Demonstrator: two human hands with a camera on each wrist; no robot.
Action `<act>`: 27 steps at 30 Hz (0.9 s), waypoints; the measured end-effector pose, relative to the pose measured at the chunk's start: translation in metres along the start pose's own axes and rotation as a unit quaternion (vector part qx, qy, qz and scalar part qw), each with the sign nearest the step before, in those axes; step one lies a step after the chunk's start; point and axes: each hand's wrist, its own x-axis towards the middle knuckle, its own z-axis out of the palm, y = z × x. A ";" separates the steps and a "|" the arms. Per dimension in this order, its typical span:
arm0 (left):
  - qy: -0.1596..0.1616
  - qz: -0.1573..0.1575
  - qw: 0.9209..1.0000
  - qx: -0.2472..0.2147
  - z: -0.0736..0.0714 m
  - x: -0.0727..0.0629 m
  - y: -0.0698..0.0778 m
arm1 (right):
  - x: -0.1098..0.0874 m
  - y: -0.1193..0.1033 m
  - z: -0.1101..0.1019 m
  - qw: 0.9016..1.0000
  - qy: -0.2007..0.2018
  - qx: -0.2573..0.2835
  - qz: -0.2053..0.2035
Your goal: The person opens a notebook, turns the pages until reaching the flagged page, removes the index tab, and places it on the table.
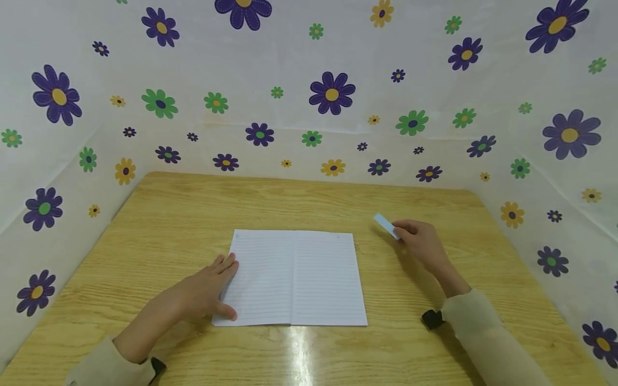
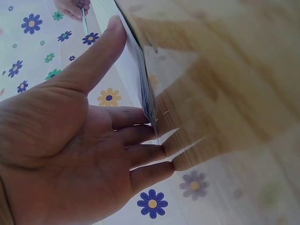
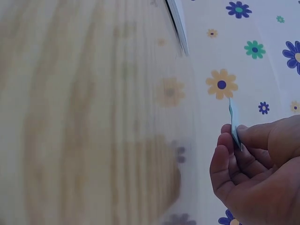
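Note:
An open notebook with lined white pages lies flat on the wooden table. At its left edge rests my left hand, thumb over the lower corner of the page and fingers stretched along the side. In the left wrist view, the thumb reaches over the paper while the other fingertips meet the tabletop beside the page edges. Right of the notebook, my right hand pinches a small pale blue paper strip by one end, between thumb and fingers. The strip appears thin and edge-on in the right wrist view.
The glossy wooden table runs back to a white cloth printed with purple, green and yellow flowers, which encloses the back and both sides. A black strap shows at the right sleeve.

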 end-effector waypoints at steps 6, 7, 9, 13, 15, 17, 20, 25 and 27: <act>0.000 -0.001 1.000 -0.001 0.000 0.001 -0.001 | -0.007 0.005 -0.010 1.000 0.005 -0.016 0.012; 0.000 -0.001 1.000 -0.001 0.000 0.001 -0.001 | -0.008 0.006 -0.012 1.000 0.005 -0.019 0.015; 0.000 -0.001 1.000 0.000 0.000 0.000 -0.001 | -0.009 0.008 -0.014 1.000 0.008 -0.023 0.018; 0.001 0.000 1.000 0.003 0.000 0.000 0.000 | -0.011 0.011 -0.017 0.999 0.008 -0.025 0.019; 0.002 0.001 1.000 0.004 0.000 0.000 -0.001 | -0.012 0.012 -0.017 1.000 0.007 -0.022 0.020; 0.003 0.003 1.000 0.004 0.000 0.000 -0.001 | -0.012 0.014 -0.018 1.000 0.000 -0.022 0.021; 0.001 0.002 1.000 0.000 0.000 0.000 -0.001 | -0.013 0.015 -0.019 0.999 -0.019 -0.018 0.024; 0.000 0.003 1.000 -0.003 0.000 0.001 -0.001 | -0.015 0.017 -0.020 0.998 -0.036 -0.037 0.030; 0.001 0.004 1.000 -0.002 0.000 0.001 -0.002 | -0.015 0.018 -0.020 0.997 -0.035 -0.056 0.026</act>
